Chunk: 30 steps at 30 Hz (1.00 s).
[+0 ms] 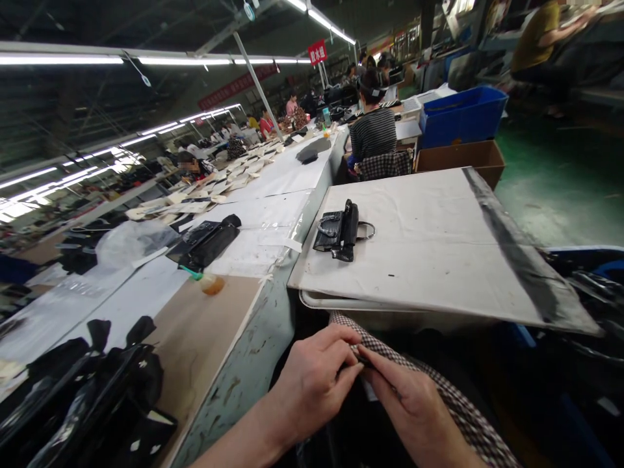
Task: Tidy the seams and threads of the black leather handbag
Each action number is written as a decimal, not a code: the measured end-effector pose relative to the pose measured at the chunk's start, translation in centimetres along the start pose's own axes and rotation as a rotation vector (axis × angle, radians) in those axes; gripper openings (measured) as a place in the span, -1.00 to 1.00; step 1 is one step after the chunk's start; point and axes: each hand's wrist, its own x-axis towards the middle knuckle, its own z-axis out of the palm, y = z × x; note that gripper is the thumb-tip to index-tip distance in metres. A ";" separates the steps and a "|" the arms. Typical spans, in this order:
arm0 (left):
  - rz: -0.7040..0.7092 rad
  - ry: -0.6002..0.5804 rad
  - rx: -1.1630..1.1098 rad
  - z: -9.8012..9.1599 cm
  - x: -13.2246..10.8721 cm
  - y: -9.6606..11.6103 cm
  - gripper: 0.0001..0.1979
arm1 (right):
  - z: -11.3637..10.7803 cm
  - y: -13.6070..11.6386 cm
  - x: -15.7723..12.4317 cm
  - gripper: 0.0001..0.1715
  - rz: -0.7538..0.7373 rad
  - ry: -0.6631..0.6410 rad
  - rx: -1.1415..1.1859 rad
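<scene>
Dark piece (361, 359): small, pinched where the two hands meet, mostly hidden by the fingers — its full shape cannot be told.
Left hand (314, 370): fingers curled in, thumb and forefinger tips pressed together at the piece.
Right hand (414, 396): thumb and forefinger extended, pinching the piece from the other side, tips touching or almost touching the left hand's.
Grip: light, even pressure from both sides would likely serve best; a hard tug from one side could crease or twist the piece.
Sight: dark material lies below the fingers, so tilting the piece toward the light should make its edges easier to read.
Checked cloth (458, 406): runs behind and beside the right hand — best held clear of the fingertips, where a fold could get caught.
Board (419, 247): pale, just beyond the hands, bearing a black bag (347, 231) near its left edge.
Tabletop (209, 325): to the left, with a black bundle (73, 403) and a green-tipped bottle (212, 285).
Farther off: a seated person (373, 133) in stripes, near a blue bin (458, 117).
</scene>
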 end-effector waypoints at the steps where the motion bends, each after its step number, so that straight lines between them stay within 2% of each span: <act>1: 0.003 -0.001 0.009 0.0 0.0 0.0 -0.87 | 0.1 0.0 0.0 -0.60 -0.006 0.007 -0.009; 6: -0.021 0.010 -0.011 -0.5 0.0 0.1 -0.79 | -0.1 -0.4 0.2 -0.60 0.008 -0.004 -0.032; 10: -0.081 -0.004 -0.071 -0.9 0.0 0.0 -0.84 | -0.5 -0.7 0.3 -0.60 0.037 -0.011 -0.019; 17: -0.065 0.107 -0.067 -0.2 0.0 0.1 -0.80 | -0.6 -0.9 0.4 -0.59 -0.002 -0.031 0.023; 23: -0.074 0.088 -0.065 -0.2 0.0 0.0 -0.79 | -0.8 -1.1 0.3 -0.61 -0.018 -0.027 0.025; 27: -0.219 0.064 -0.079 -0.3 -0.1 0.4 -0.74 | -0.9 -0.9 0.0 -0.59 -0.106 -0.041 0.018; 30: -0.377 0.064 -0.154 -0.4 -0.1 0.6 -0.77 | -1.0 -0.9 0.3 -0.60 -0.086 -0.082 0.041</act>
